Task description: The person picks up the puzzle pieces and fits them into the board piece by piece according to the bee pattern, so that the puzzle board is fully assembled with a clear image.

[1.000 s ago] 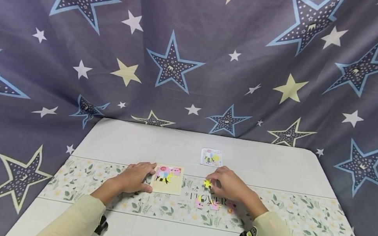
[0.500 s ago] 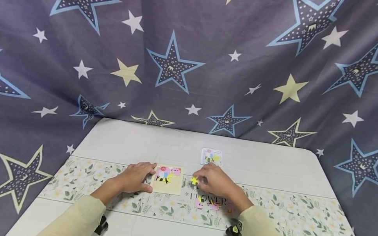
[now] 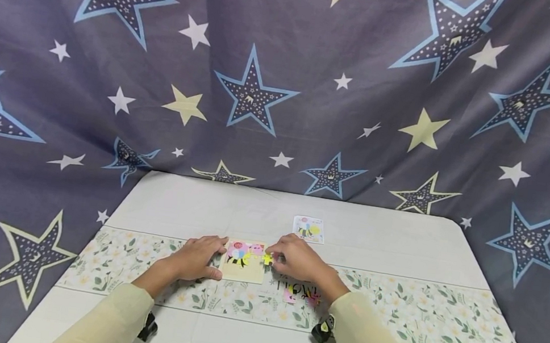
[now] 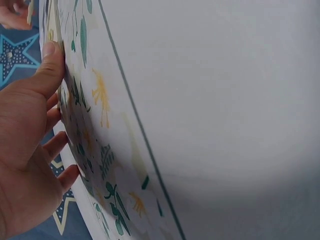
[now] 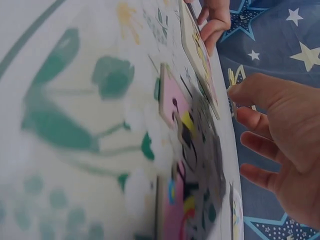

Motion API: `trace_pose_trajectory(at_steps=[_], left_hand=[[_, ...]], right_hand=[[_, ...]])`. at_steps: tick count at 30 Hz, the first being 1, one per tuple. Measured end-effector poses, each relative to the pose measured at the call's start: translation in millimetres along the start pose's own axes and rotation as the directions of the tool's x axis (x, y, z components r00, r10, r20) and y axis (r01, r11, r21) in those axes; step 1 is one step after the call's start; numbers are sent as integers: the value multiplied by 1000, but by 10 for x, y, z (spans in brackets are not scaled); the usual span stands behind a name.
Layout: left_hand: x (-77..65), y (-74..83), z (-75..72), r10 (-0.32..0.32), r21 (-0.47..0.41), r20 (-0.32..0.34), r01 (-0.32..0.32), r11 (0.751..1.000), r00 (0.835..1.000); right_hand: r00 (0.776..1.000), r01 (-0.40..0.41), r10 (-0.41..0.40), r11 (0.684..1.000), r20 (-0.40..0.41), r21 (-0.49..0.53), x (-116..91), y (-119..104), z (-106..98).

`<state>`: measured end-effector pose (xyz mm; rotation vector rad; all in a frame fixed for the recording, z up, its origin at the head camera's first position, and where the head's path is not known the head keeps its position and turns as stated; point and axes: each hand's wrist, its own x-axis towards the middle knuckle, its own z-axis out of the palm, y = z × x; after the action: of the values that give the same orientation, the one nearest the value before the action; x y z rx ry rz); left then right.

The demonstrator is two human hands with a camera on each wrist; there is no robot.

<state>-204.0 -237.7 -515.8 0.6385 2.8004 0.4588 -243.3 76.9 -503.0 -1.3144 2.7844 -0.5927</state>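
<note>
A square wooden puzzle board (image 3: 241, 275) lies on the table, its upper part filled with a bee picture and its lower part bare wood. My left hand (image 3: 199, 258) rests at the board's left edge, thumb (image 4: 51, 57) against it and fingers loosely spread. Between thumb and fingertips, my right hand (image 3: 297, 257) pinches a yellow puzzle piece (image 3: 267, 259) right at the board's right edge. In the right wrist view that piece (image 5: 232, 79) shows edge-on, raised above the table.
Loose pink puzzle pieces (image 3: 290, 294) lie on the flowered runner (image 3: 392, 306), partly under my right wrist. Farther back is a small card (image 3: 308, 229) with a bee picture. A star-patterned curtain (image 3: 286, 81) hangs behind the table.
My right hand has moved left with the yellow puzzle piece, from above the loose pieces to the board's right edge. The left hand has stayed in place.
</note>
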Motion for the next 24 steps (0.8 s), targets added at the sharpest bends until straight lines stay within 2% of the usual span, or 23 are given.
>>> trace_pose_trajectory(at_steps=[3, 8, 16, 24], left_hand=[[-1, 8, -12, -5, 0, 3, 5, 1000, 1000], [-11, 14, -23, 3, 2, 0, -3, 1000, 1000], [-4, 29, -28, -10, -3, 13, 10, 1000, 1000], [4, 30, -30, -12, 0, 17, 12, 1000, 1000]], right_hand=[[1000, -3, 3, 1000, 18, -10, 57, -41, 32], [999, 37, -36, 998, 25, -53, 148, -102, 92], [995, -21, 28, 996, 93, -85, 262, -152, 191], [994, -34, 43, 996, 105, -85, 308, -178, 217]])
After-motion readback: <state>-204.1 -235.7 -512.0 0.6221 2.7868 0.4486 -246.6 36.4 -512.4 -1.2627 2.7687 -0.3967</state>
